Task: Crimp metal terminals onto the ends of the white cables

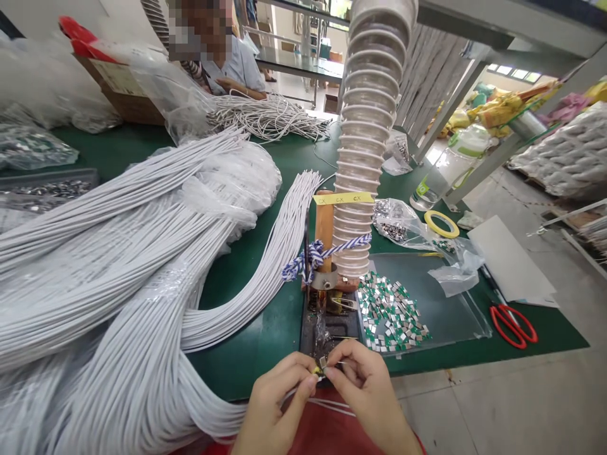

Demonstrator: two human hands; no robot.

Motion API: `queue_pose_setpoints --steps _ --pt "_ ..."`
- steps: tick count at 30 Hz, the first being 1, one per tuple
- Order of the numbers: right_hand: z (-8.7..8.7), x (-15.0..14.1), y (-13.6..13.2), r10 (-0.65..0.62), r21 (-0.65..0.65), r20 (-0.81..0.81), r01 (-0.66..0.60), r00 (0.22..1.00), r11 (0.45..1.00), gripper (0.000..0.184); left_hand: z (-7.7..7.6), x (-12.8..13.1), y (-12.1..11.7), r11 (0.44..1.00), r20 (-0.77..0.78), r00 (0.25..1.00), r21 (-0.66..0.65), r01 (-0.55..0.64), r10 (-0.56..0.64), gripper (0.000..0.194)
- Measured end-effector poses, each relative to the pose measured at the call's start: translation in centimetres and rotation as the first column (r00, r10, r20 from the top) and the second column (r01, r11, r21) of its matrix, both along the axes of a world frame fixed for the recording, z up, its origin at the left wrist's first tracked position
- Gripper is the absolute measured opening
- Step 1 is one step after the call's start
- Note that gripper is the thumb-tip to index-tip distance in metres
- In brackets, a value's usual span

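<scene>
A small metal clip is pinched in the fingertips of the right hand, and a tiny yellow piece is clenched by the left hand. Both are held close together, just in front of a dark metal jig at the foot of a ribbed plastic hose. Whether the clip is fixed to the yellow piece cannot be told, as the fingers partly hide them.

The clip could be dropped if the pinch were loosened, and it could be lost among the white cords heaped left of the hose. Those cords could also be snagged and pulled if they were tugged across the jig.

Right of the hose, a clear plastic tray is spread with many metal clips on green backing, and these could be scattered by a knock. Behind the tray, more clips are held in a clear bag. A grey bin of metal pieces is set far left of the hose, and red scissors are placed right of it.
</scene>
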State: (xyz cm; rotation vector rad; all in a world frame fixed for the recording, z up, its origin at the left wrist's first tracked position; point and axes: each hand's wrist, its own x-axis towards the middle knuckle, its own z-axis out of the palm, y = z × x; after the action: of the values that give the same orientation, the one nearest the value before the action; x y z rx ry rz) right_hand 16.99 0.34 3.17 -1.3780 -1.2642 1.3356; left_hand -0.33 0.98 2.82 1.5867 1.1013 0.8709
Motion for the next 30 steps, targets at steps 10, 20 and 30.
queue_pose_setpoints --steps 10,20,30 --pt "-0.1 -0.3 -0.5 -0.04 0.24 0.062 0.024 0.997 0.971 0.022 0.2 -0.1 0.5 0.993 0.035 0.993 0.049 -0.111 0.109 0.03" --pt "-0.1 -1.6 0.1 -0.08 0.31 -0.001 0.077 0.997 0.948 0.016 0.7 0.1 1.4 0.981 -0.006 0.99 0.138 -0.137 0.14 0.028" --pt "-0.1 -1.5 0.2 -0.085 0.3 -0.05 0.096 0.995 0.949 0.016 0.8 -0.1 1.3 0.989 -0.025 0.993 0.09 -0.117 0.119 0.029"
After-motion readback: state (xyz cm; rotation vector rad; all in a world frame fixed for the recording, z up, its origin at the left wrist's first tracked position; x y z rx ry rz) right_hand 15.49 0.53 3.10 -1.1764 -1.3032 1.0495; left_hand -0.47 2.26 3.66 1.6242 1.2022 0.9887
